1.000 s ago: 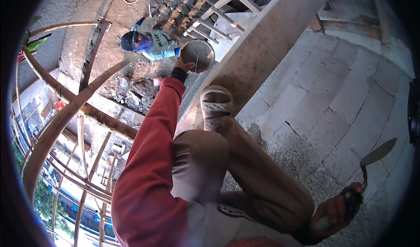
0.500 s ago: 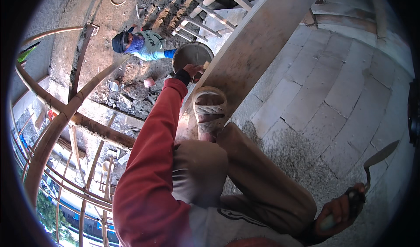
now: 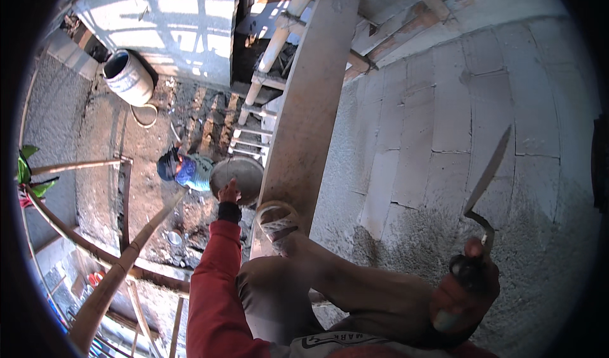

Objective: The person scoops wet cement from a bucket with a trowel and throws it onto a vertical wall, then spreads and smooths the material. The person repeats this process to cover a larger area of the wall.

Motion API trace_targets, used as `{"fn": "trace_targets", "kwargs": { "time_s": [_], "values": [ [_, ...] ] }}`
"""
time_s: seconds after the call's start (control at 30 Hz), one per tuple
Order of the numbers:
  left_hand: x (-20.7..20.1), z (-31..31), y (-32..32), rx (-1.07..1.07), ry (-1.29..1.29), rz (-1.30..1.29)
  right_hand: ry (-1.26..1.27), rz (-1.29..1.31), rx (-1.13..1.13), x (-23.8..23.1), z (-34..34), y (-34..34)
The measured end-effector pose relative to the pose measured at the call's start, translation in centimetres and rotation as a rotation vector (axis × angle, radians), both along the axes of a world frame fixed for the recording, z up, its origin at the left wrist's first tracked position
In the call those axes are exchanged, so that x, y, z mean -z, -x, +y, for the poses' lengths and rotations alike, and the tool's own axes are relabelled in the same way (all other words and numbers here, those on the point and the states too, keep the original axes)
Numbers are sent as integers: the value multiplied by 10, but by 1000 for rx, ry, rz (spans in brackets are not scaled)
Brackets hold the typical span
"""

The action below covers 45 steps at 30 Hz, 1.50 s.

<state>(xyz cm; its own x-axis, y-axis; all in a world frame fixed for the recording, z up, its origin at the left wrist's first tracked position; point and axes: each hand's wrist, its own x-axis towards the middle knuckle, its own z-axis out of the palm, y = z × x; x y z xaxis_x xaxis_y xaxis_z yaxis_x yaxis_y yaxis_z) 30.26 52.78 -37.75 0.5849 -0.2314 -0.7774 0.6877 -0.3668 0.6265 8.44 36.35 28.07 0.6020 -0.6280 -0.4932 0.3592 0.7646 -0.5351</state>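
A round dark bucket (image 3: 248, 175) with grey inside is beside the plank, at the end of my outstretched left arm. My left hand (image 3: 229, 192) is closed at its near side, on what looks like its thin handle; the fingers are small in view. Out to the right, my right hand (image 3: 466, 288) grips a trowel (image 3: 491, 171) by its handle, blade pointing up in front of the block wall. Past the bucket, a co-worker (image 3: 190, 169) in a cap and light green top stands lower down; the bucket hides that person's arm.
My sandalled foot (image 3: 278, 221) rests on a long wooden plank (image 3: 311, 104). A bamboo ladder (image 3: 254, 101) runs along its left side. Bamboo poles (image 3: 127, 256) cross at left. A pale block wall (image 3: 450, 123) rises at right. A barrel (image 3: 130, 79) stands on the ground below.
The view has shifted, bringing the barrel into sight. The bucket now covers the co-worker's blue sleeve, which earlier reached to its rim. The trowel has swung more upright.
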Motion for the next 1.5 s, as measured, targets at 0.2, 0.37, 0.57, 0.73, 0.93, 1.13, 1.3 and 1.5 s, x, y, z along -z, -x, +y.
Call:
{"fn": "trace_targets", "kwargs": {
  "time_s": [0.2, 0.37, 0.57, 0.73, 0.93, 1.13, 1.3, 1.5],
  "values": [
    [-115, 41, -62, 23, -78, -97, -137, -187, -4, 8, 10, 5],
    [-247, -4, -96, 156, 32, -78, -190, -223, 46, -2, 16, 4],
    [-409, -35, -113, 261, 261, -140, -315, -189, 46, -10, 12, -12],
    [-500, -84, -102, 403, 344, -323, -352, -293, 8, 2, 20, -13],
    [-533, -153, -92, 638, 481, -389, -298, -264, -23, 1, 37, -19],
    [-506, -222, -57, 750, 663, -209, -386, -229, 40, 0, 47, -19],
    [-500, -244, -41, 753, 752, -245, -342, -283, 37, 2, 36, -11],
    [-490, -263, -38, 884, 666, -132, -333, -272, 81, 0, 29, 2]
  ]
}}
